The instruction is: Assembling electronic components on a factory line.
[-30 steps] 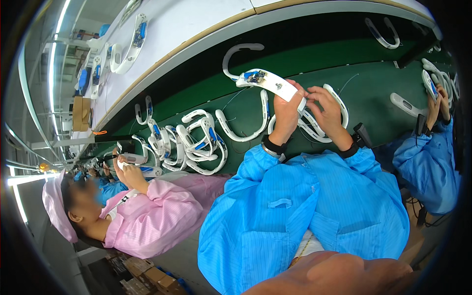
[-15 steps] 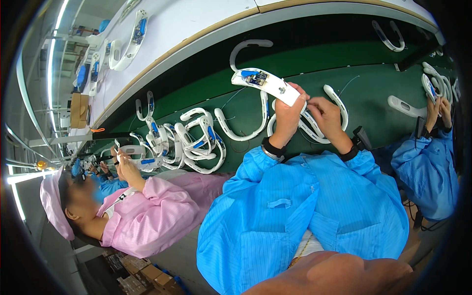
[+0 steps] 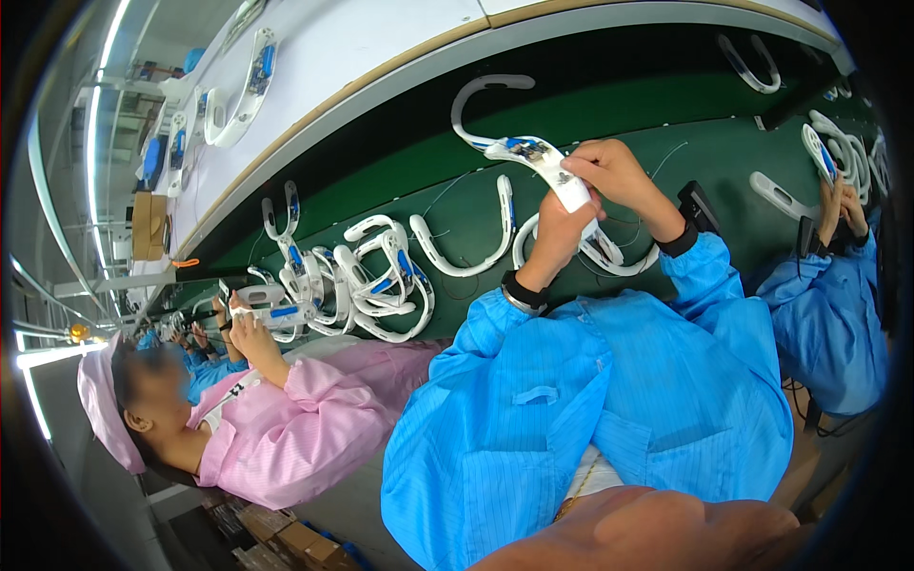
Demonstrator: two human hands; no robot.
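A white curved plastic housing [image 3: 547, 167] hangs over the green bench, an exposed circuit board and a blue part set in its open face. My left hand [image 3: 560, 233] is closed round its near end. From the right, my right hand [image 3: 617, 173] bends over the same housing, thumb and fingers closed on its edge beside a small dark fitting. Its far arm hooks up and away from me. Below my hands, another white curved housing [image 3: 605, 249] lies on the bench, partly hidden by my left hand. A single U-shaped housing [image 3: 466, 269] rests to the left.
A pile of white housings [image 3: 381, 276] lies on the green bench [image 3: 609, 133] at left. A co-worker in pink [image 3: 314, 419] sits there holding one; another in blue [image 3: 824, 314] works at right. A white shelf [image 3: 381, 38] with a wooden edge runs above the far side.
My right hand has moved up from beneath the housing's near end onto its upper edge. The housing has tilted, its near end turned more steeply down, its board face at a sharper slant.
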